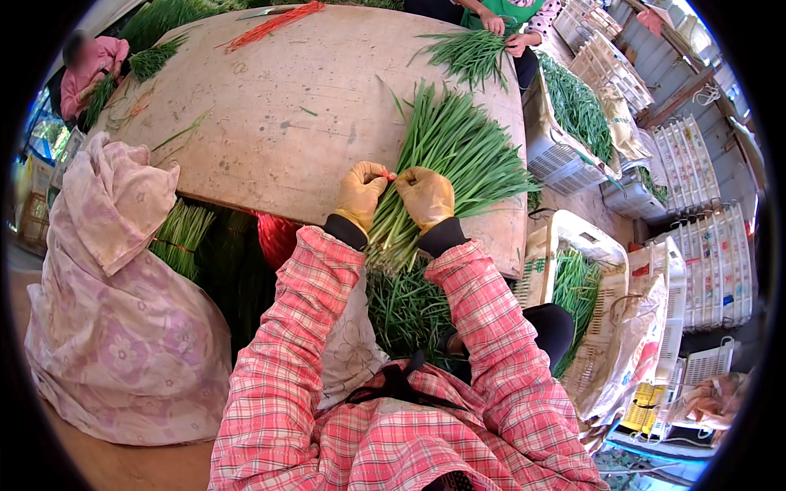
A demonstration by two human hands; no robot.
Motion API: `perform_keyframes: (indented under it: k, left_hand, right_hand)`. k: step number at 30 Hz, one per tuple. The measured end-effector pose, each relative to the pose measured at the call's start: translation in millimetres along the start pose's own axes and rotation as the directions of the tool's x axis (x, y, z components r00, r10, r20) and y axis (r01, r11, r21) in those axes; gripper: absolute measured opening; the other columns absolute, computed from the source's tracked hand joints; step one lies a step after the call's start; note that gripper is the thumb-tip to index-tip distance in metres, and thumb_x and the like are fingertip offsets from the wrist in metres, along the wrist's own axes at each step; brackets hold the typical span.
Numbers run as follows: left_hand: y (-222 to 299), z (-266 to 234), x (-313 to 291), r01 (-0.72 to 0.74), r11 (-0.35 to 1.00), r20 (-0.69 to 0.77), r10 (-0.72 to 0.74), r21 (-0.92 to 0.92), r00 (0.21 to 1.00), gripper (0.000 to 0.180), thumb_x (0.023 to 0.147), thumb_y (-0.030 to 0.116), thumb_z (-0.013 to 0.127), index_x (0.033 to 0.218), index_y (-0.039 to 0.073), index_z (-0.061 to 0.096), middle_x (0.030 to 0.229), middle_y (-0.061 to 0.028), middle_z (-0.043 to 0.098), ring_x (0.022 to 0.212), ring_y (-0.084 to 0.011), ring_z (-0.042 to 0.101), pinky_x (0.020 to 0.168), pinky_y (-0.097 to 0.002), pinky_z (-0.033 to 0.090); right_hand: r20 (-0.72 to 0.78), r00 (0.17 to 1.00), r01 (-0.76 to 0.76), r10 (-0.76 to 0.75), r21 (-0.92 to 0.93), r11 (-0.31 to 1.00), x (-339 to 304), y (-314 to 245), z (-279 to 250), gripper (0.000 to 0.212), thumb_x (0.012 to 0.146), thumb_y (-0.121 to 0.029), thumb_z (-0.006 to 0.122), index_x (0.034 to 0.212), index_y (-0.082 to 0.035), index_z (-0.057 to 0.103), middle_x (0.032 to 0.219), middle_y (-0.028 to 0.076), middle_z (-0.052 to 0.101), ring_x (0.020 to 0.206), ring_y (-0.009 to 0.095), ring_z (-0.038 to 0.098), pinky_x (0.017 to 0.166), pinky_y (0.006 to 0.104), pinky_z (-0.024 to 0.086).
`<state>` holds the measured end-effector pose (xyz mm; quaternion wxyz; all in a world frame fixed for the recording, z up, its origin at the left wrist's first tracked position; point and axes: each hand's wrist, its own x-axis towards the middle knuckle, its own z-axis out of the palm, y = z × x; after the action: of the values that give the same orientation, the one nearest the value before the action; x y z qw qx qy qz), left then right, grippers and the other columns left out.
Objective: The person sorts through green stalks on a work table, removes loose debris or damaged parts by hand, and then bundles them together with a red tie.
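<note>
A large bunch of garlic chives [463, 151] lies at the table's near edge, leaf tips fanned away from me and pale stems toward me. My left hand [359, 195], in a yellowish work glove, is closed in a pinch beside the stems. A short piece of red tie [390, 176] shows at its fingertips. Over the stems, my right hand [426, 198], gloved alike, is curled closed against the other end of that red piece. The gloves and stems hide how far the tie runs round the bunch.
On the wooden table [286, 123] lie red ties [274, 23]. Two other people work at its far side with chives. White crates [585, 233] of greens stand at right; a flowered cloth [123, 344] covers something at left. Loose greens [409, 304] lie below my hands.
</note>
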<state>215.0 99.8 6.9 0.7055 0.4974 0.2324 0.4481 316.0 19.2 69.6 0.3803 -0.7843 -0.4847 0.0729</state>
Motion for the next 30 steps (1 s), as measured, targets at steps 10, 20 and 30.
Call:
perform_keyframes:
  k: [10,20,30]
  left_hand:
    - [-5,-3,1,0.038,0.999,-0.037,-0.04,-0.036,0.999,0.012,0.083,-0.006,0.055,0.092,0.001,0.053,0.089,-0.0085,0.062,0.083,-0.0145,0.059,0.08,-0.0255,0.047]
    - [2,3,-3,0.011,1.0,-0.054,-0.011,0.006,0.998,0.015,0.08,-0.007,0.057,0.092,0.001,0.054,0.085,-0.0039,0.059,0.075,-0.0097,0.056,0.071,-0.022,0.046]
    - [4,5,-3,0.041,0.999,-0.074,-0.043,-0.018,0.996,0.015,0.08,-0.006,0.058,0.092,0.002,0.053,0.084,-0.004,0.059,0.074,-0.0097,0.055,0.069,-0.0221,0.046]
  right_hand:
    - [-0.088,0.996,-0.01,0.006,-0.046,0.999,-5,-4,4,0.015,0.07,-0.021,0.063,0.072,-0.006,0.064,0.069,0.016,0.062,0.066,0.034,0.06,0.06,0.0409,0.048]
    - [-0.049,0.998,0.029,-0.029,0.01,1.0,-6,-7,0,0.017,0.071,-0.021,0.066,0.072,-0.005,0.063,0.067,0.015,0.062,0.062,0.033,0.06,0.057,0.0392,0.047]
    - [-0.117,0.991,0.067,-0.069,-0.023,0.998,-9,-5,6,0.017,0.072,-0.021,0.066,0.073,-0.005,0.063,0.068,0.015,0.061,0.06,0.033,0.06,0.055,0.0395,0.046]
